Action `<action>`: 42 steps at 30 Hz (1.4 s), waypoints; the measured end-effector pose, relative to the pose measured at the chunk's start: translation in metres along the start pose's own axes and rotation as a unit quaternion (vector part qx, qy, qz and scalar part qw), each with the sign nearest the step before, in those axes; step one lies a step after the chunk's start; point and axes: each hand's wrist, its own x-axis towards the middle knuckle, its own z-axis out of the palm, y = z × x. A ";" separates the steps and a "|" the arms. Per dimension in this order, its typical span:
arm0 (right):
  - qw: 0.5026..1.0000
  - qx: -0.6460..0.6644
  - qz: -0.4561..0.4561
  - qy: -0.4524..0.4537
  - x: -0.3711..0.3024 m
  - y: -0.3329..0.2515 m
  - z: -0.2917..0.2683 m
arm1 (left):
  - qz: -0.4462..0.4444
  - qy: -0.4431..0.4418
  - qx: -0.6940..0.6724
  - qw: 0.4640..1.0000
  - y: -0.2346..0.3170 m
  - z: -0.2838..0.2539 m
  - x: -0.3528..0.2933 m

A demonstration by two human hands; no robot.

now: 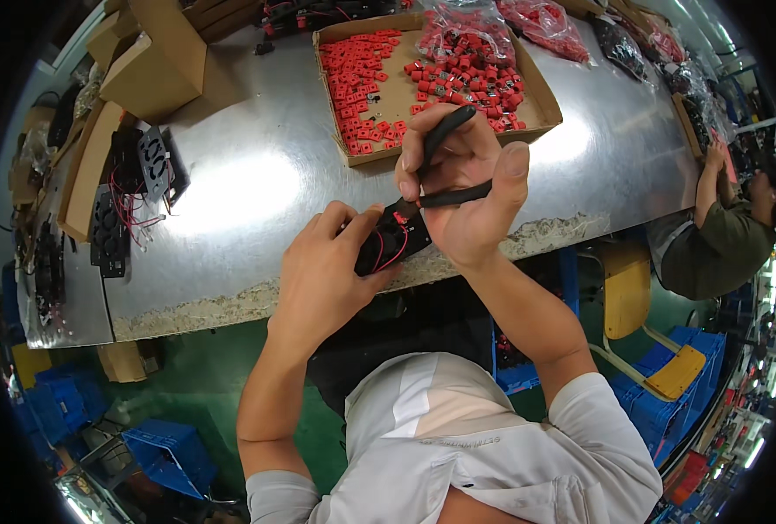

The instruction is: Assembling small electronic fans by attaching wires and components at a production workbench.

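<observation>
My left hand (318, 262) grips a black fan unit (386, 248) with red wires, near the front edge of the metal table. Black-handled pliers (458, 196) are in my right hand (468, 229), their handles spread apart between fingers and palm. The pliers' jaws meet the fan unit's far side, beside a small red part (400, 217). Whether the jaws are closed on that part is too small to tell.
Beyond my hands, a shallow cardboard tray (349, 161) holds many red parts. To the left are black fan panels (108, 229) with red wires and a cardboard box (165, 74). A co-worker (711, 236) sits at the right, past a yellow chair (626, 284).
</observation>
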 end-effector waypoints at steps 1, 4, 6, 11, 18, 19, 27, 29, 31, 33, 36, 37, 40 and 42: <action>1.000 -0.001 -0.001 0.000 0.000 0.000 0.000 | 0.000 0.003 0.000 1.000 0.001 0.000 0.000; 1.000 0.006 0.007 0.002 0.000 0.001 0.001 | -0.001 -0.001 0.004 1.000 0.001 0.000 0.000; 1.000 0.001 0.004 0.003 0.000 0.001 0.000 | 0.003 -0.003 0.001 1.000 0.001 0.000 0.000; 0.998 -0.060 -0.006 0.006 -0.003 0.001 0.008 | -0.005 -0.018 -0.013 1.000 0.000 -0.001 0.002; 0.996 -0.081 0.035 -0.011 0.006 0.001 0.009 | 0.015 -0.022 -0.038 0.999 -0.005 -0.002 0.005; 0.995 -0.082 0.048 -0.019 0.008 0.000 0.008 | 0.023 -0.028 -0.033 0.999 -0.006 -0.003 0.006; 0.961 -0.014 0.091 -0.260 0.035 -0.010 -0.011 | 0.188 -0.135 -0.118 0.966 -0.062 -0.027 0.062; 0.922 -0.006 0.088 -0.378 0.043 -0.007 -0.012 | 0.276 -0.231 -0.130 0.924 -0.074 -0.031 0.084; 0.916 0.013 0.088 -0.391 0.043 -0.006 -0.012 | 0.272 -0.253 -0.120 0.921 -0.076 -0.032 0.095; 0.914 -0.002 0.105 -0.392 0.040 -0.014 -0.002 | 0.282 -0.298 -0.141 0.901 -0.075 -0.034 0.102; 0.916 -0.027 0.111 -0.385 0.046 -0.011 -0.009 | 0.150 -0.332 -0.145 0.920 -0.052 -0.046 0.098; 0.907 -0.076 0.123 -0.396 0.048 -0.016 -0.011 | 0.148 -0.316 -0.215 0.912 -0.060 -0.036 0.090; 0.960 -0.097 0.125 -0.231 0.034 -0.036 -0.006 | 0.232 -0.197 -0.133 0.943 -0.060 -0.029 0.073; 0.977 0.121 0.029 -0.172 0.027 -0.024 -0.028 | 0.202 -0.174 -0.098 0.959 -0.044 -0.026 0.058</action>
